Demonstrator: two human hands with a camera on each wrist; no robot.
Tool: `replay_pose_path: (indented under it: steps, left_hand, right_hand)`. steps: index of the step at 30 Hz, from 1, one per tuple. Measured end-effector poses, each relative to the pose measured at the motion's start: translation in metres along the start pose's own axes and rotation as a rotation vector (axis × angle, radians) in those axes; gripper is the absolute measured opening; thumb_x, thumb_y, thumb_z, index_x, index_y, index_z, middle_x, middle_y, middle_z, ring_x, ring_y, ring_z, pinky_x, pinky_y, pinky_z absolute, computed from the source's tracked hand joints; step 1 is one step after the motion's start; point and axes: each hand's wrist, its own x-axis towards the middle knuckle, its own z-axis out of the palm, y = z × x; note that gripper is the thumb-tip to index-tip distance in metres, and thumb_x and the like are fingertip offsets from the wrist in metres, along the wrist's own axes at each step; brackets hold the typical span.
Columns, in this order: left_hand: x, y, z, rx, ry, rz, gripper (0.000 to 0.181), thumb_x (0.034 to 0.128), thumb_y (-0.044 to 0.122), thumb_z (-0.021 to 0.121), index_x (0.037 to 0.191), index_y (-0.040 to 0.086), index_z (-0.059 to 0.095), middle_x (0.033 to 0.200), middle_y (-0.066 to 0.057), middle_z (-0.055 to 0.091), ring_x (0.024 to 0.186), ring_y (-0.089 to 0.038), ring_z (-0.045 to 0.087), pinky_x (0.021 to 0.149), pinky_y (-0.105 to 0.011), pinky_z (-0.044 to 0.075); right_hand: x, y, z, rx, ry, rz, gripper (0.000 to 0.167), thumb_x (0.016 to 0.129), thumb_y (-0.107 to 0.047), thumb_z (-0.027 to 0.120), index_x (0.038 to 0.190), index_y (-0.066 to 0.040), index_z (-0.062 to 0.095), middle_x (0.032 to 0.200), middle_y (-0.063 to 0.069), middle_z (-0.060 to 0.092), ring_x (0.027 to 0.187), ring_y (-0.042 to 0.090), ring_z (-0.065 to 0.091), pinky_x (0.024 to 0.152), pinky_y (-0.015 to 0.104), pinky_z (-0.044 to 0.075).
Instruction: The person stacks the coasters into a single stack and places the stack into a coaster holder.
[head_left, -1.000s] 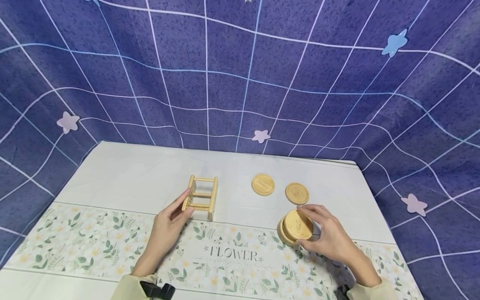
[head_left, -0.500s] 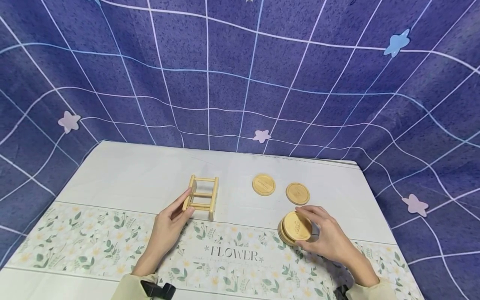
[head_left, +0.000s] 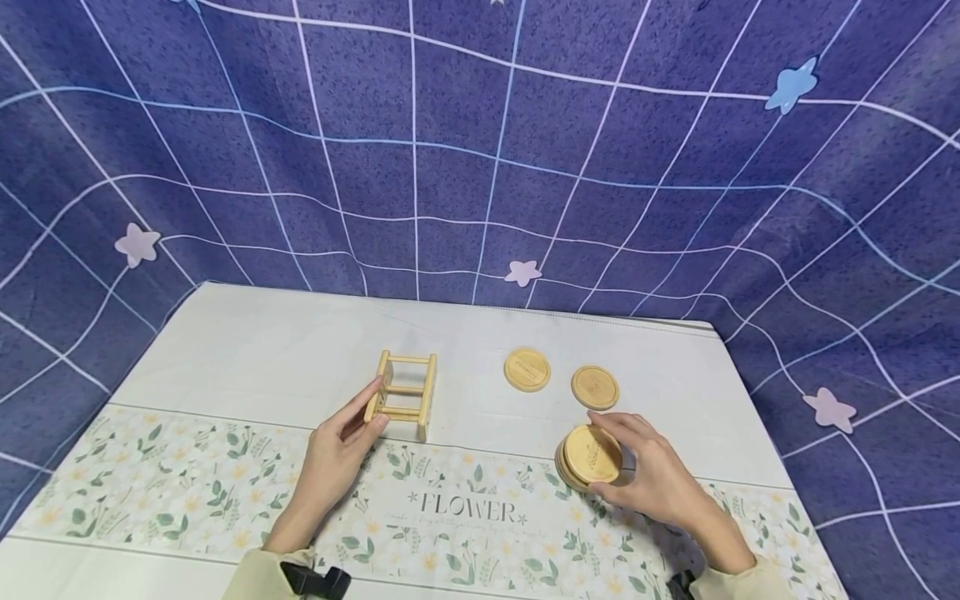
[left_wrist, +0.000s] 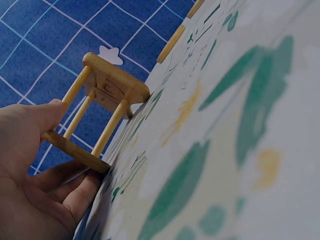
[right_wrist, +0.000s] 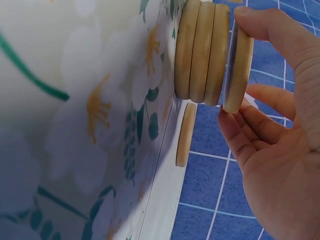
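On the left of the table in the head view, my left hand (head_left: 333, 458) grips the near left side of a small wooden coaster rack (head_left: 429, 396). The left wrist view shows the thumb on the end panel of the rack (left_wrist: 115, 82) nearer the hand and fingers below it. My right hand (head_left: 656, 475) pinches a round wooden coaster (right_wrist: 241, 67) by its rim between thumb and fingers. Its engraved face is up in the head view. Just under it is a stack of three coasters (right_wrist: 200, 55), with a narrow gap visible between.
Two more round coasters, a left one (head_left: 527, 369) and a right one (head_left: 595, 387), lie flat behind the stack. A floral cloth band (head_left: 465, 508) crosses the white table (head_left: 262, 350). A blue grid-patterned curtain (head_left: 450, 167) encloses the back and sides.
My right hand has shifted the pinched coaster slightly left and is now more squarely over the stack. The left hand and the rack have stayed in place.
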Motion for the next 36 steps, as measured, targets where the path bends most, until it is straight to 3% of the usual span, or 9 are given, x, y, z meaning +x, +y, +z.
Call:
replay_pose_path:
  steps: [14, 36]
  left_hand:
    - [-0.0002, 0.0002, -0.0003, -0.010, -0.002, -0.001, 0.059, 0.1112, 0.026, 0.073, 0.167, 0.023, 0.054, 0.168, -0.017, 0.052, 0.145, -0.038, 0.060, 0.106, -0.006, 0.049]
    - [-0.0001, 0.0009, 0.0005, 0.003, 0.004, -0.004, 0.059, 0.1110, 0.028, 0.073, 0.166, 0.023, 0.054, 0.168, -0.019, 0.052, 0.145, -0.041, 0.061, 0.105, -0.005, 0.048]
  right_hand:
    - [-0.0016, 0.0013, 0.0025, 0.002, 0.015, -0.025, 0.104, 0.063, -0.010, 0.108, 0.156, -0.001, 0.062, 0.140, 0.010, 0.071, 0.125, 0.026, 0.067, 0.097, 0.048, 0.068]
    - [-0.0037, 0.0009, 0.0047, 0.034, -0.015, 0.015, 0.102, 0.068, -0.009, 0.108, 0.157, 0.001, 0.059, 0.144, 0.007, 0.068, 0.128, 0.026, 0.065, 0.100, 0.047, 0.067]
